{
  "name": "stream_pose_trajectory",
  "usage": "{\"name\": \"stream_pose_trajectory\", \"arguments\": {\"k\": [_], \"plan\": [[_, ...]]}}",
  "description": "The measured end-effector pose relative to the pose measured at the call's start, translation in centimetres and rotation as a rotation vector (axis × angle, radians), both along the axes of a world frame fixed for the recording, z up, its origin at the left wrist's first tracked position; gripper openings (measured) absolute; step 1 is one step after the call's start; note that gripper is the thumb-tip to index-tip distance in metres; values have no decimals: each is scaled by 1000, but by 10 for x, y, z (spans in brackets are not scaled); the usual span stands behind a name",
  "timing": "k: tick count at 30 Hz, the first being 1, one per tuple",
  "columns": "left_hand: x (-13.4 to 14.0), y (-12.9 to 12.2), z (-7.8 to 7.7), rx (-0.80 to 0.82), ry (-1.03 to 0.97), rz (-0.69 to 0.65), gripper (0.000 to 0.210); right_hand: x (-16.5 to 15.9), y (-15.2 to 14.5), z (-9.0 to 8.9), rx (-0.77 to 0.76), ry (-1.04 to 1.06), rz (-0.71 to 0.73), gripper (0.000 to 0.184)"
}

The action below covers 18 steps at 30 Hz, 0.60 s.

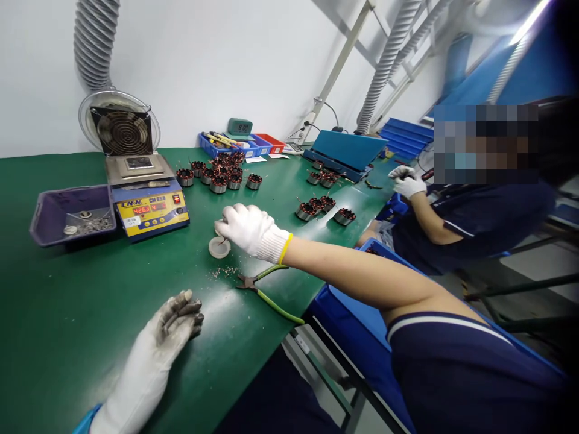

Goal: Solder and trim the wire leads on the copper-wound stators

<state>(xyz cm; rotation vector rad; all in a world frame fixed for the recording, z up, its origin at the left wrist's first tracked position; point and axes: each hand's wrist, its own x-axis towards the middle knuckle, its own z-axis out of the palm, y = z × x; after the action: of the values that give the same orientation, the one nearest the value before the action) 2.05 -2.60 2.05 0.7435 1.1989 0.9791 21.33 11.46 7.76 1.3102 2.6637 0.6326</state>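
My left hand [174, 325], in a white glove with dark-stained fingers, hovers above the near part of the green table. Its fingers are loosely bent and apart, with nothing in them. My right hand [248, 229], in a white knit glove with a yellow edge, is closed just above a small round whitish dish [219, 248]. A thin dark strand shows below its fingers; what they hold is hidden. Side cutters [248, 282] with green handles lie below that wrist, jaws pointing left. Small clippings [222, 273] are scattered between the dish and the cutters.
A solder pot [151, 208] with a red display stands back left, beside a purple tray [40, 217]. Wire-wound stators [218, 184] cluster at the back; more stators [345, 216] sit to the right. A co-worker's gloved hands [409, 181] are at far right, beyond a blue bin [348, 307].
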Motion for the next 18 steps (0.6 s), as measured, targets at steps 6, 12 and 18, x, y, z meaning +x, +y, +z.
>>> {"name": "stream_pose_trajectory", "arguments": {"k": [6, 12, 18], "plan": [[-1, 1, -3, -1, 36, -14, 98, -15, -2, -5, -49, -126, 153, 25], [-2, 1, -11, -4, 50, -7, 95, -18, 0, -5, -33, -205, 189, 19], [5, -1, -27, 182, 240, 7, 70, -30, 30, 28, 142, -83, 164, 22]]}}
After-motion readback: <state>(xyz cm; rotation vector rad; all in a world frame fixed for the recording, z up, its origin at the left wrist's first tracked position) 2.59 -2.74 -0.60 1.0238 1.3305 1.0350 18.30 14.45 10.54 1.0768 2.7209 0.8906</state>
